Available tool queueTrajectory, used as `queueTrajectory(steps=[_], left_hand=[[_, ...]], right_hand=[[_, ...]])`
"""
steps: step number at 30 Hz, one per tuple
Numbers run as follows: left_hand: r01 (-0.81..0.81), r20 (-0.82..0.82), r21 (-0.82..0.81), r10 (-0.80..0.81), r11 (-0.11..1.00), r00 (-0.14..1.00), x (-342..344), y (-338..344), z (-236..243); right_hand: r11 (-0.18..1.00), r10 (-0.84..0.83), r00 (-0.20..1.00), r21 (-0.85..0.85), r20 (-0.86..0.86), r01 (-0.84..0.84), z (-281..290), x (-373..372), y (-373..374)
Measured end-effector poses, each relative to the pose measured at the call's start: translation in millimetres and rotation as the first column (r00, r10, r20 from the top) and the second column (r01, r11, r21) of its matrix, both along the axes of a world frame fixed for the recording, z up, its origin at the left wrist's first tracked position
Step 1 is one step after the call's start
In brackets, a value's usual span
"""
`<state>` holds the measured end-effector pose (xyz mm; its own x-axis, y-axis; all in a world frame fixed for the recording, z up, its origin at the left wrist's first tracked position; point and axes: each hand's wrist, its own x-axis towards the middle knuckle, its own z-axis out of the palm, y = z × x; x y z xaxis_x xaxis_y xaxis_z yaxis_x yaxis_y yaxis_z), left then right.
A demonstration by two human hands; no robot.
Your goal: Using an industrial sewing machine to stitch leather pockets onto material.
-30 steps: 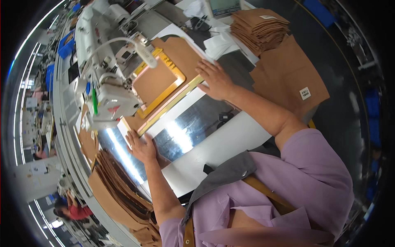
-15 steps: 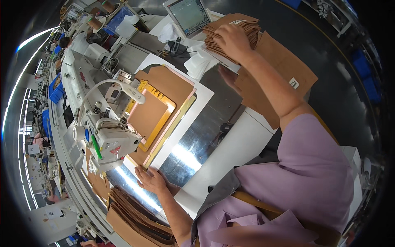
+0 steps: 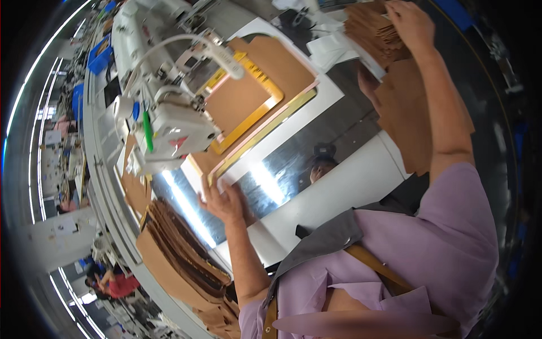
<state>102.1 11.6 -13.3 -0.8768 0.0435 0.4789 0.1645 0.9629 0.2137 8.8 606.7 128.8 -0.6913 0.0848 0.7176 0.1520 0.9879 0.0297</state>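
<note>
My left hand (image 3: pixel 223 202) has its fingers spread at the near corner of a sewing template (image 3: pixel 257 138), a flat board with a yellow frame around a brown leather-like panel (image 3: pixel 236 107). Whether the fingertips touch the board I cannot tell. At the upper right, my right hand (image 3: pixel 412 27) bends its fingers over the edge of fanned brown pieces (image 3: pixel 370 31), gripping there. Its fingertips lie close to the picture's top edge. The white sewing machine head (image 3: pixel 178 133) stands over the template's left side.
Larger brown sheets (image 3: pixel 403 113) hang at the right, below my right forearm. A pile of folded brown pieces (image 3: pixel 180 248) lies at the lower left. A shiny metal plate (image 3: pixel 305 144) spans the table between my arms. Blue bins (image 3: pixel 99 55) stand farther left.
The view has turned, so the table sits higher and farther right. My left hand's fingers have spread at the template's corner. My right hand has shifted to the edge of the brown stack.
</note>
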Motion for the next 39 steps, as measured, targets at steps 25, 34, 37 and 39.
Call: queueTrajectory(steps=[25, 34, 37, 39], left_hand=[[-0.404, 0.308, 0.915, -0.607, -0.023, 0.733, -1.8, 111.0, 27.2], [-0.401, 0.561, 0.827, -0.632, 0.395, 0.534, -25.9, 53.5, 40.8], [-0.343, 0.611, 0.747, -0.384, 0.57, 0.692, -52.6, 4.8, 35.7], [-0.26, 0.498, 0.737, -0.241, 0.624, 0.833, -73.2, -30.8, 20.8]], right_hand=[[0.175, 0.976, 0.181, -0.93, 0.121, -0.324, -116.4, -29.7, -275.5], [0.308, 0.936, 0.302, -0.83, 0.179, -0.464, -105.6, -120.0, -283.1], [0.077, 0.981, 0.192, -0.862, -0.024, -0.501, -117.3, -160.1, -310.3], [0.307, 0.951, 0.187, -0.816, 0.245, -0.489, -101.9, -176.9, -327.7]])
